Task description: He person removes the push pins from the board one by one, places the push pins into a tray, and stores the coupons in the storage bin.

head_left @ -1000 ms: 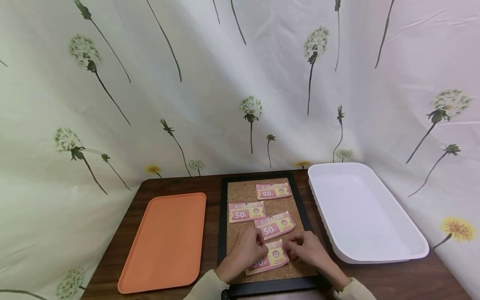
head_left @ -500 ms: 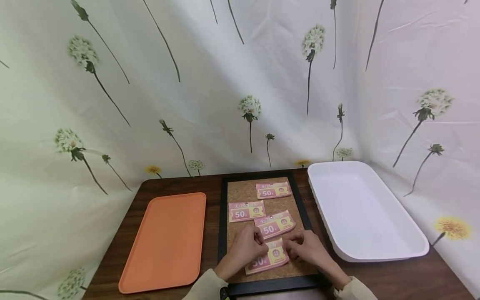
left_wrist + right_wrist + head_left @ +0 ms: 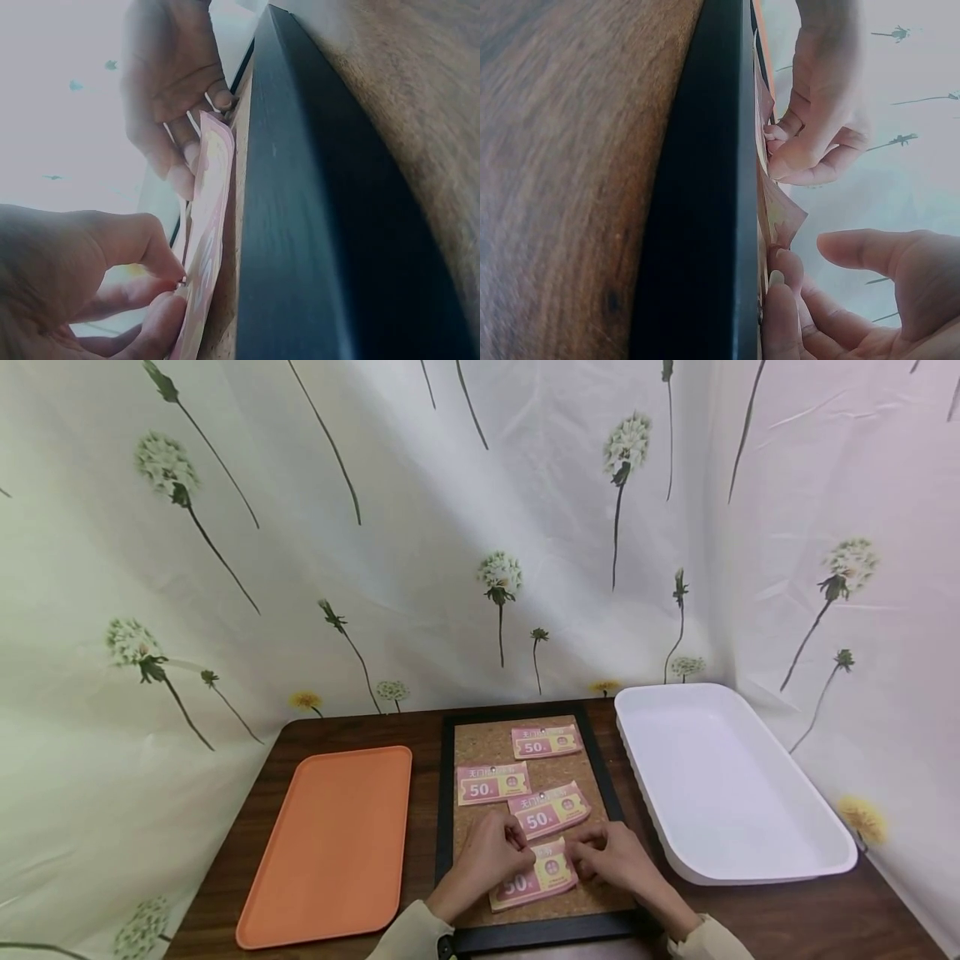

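Note:
My left hand (image 3: 491, 856) pinches a small silver thumbtack (image 3: 181, 283) between thumb and fingertips, right at the upper edge of the nearest pink and yellow coupon (image 3: 551, 878). This coupon lies on a black-framed cork board (image 3: 480, 739), partly covered by the left hand. At its right edge my right hand (image 3: 613, 858) touches the paper with its fingertips; in the right wrist view the thumb (image 3: 855, 247) stands apart from them. Farther up the board are three like coupons: one at the top right (image 3: 547, 743), one at the left (image 3: 492, 785) and one in the middle (image 3: 551, 811), each with a tack at its upper edge.
An orange tray (image 3: 333, 843) lies left of the board on the dark wooden table (image 3: 427, 752). To the right stands a deep white tray (image 3: 720, 777), close beside the board's frame. A white dandelion-print cloth (image 3: 435, 568) hangs behind the table.
The head view has shifted slightly. Both hands, the coupons and the board stay in the same places.

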### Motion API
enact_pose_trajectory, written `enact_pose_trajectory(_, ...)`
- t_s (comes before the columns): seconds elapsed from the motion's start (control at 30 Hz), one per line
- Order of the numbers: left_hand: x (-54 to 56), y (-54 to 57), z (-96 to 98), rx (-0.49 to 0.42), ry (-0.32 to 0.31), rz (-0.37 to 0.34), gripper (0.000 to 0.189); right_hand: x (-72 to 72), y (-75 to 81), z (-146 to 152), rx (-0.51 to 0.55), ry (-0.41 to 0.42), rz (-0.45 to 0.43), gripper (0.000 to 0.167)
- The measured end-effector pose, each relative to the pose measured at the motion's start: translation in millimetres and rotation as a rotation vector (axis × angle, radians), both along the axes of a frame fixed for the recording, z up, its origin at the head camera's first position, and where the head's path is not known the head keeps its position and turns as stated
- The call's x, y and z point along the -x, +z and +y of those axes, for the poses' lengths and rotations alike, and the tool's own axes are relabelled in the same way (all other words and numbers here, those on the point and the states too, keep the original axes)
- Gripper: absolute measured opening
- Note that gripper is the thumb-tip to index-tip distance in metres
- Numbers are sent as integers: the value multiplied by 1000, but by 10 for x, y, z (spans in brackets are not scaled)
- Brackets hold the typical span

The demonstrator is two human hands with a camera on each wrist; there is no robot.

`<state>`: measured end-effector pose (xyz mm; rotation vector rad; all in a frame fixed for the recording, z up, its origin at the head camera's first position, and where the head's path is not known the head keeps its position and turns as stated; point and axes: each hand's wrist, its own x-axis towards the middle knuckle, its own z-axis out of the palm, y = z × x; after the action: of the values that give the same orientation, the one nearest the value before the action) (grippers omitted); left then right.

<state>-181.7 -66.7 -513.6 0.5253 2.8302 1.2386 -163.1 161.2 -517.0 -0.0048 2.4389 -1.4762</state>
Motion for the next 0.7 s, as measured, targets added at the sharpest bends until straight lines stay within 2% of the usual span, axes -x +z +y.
enact_pose_trajectory(0.5, 35, 4, -28, -20, -31, -27, 17, 0, 0, 10, 18, -2, 8, 25)
enact_pose_trajectory(0.7, 24, 43, -32, 3, -59, -51, 18, -6, -6, 15, 23, -1, -1, 24)
